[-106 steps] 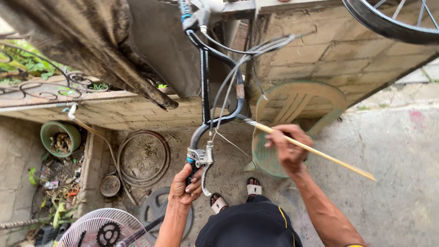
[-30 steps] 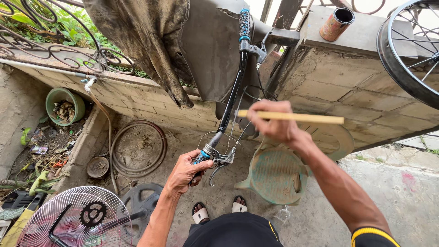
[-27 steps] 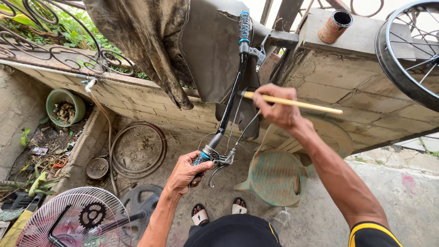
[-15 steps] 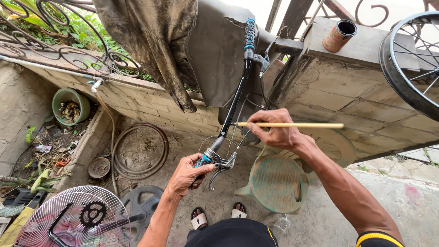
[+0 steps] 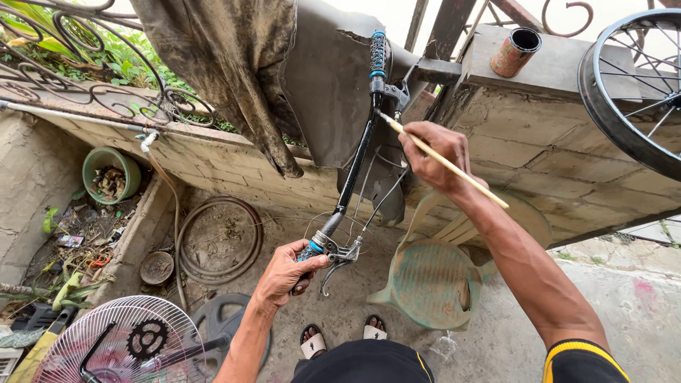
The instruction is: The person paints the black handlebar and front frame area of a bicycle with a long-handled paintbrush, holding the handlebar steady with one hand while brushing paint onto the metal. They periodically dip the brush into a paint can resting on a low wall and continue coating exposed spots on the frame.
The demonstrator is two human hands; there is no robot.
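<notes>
Left hand (image 5: 284,273) clamps the handlebar's (image 5: 351,181) lower grip; right hand (image 5: 436,152), fingers pinched on a thin stick (image 5: 443,162), apparently brushes the upper brake lever (image 5: 394,96); steady strokes needed.

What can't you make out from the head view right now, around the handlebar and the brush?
- Head view: the grip end of the handlebar is wrapped by the left hand.
- Brush: the tip at the far brake lever is too small to make out; the right hand covers mid-handle.
- Bicycle wheel: cut off by the right edge.
- Fan guard: cut off by the bottom edge.
</notes>
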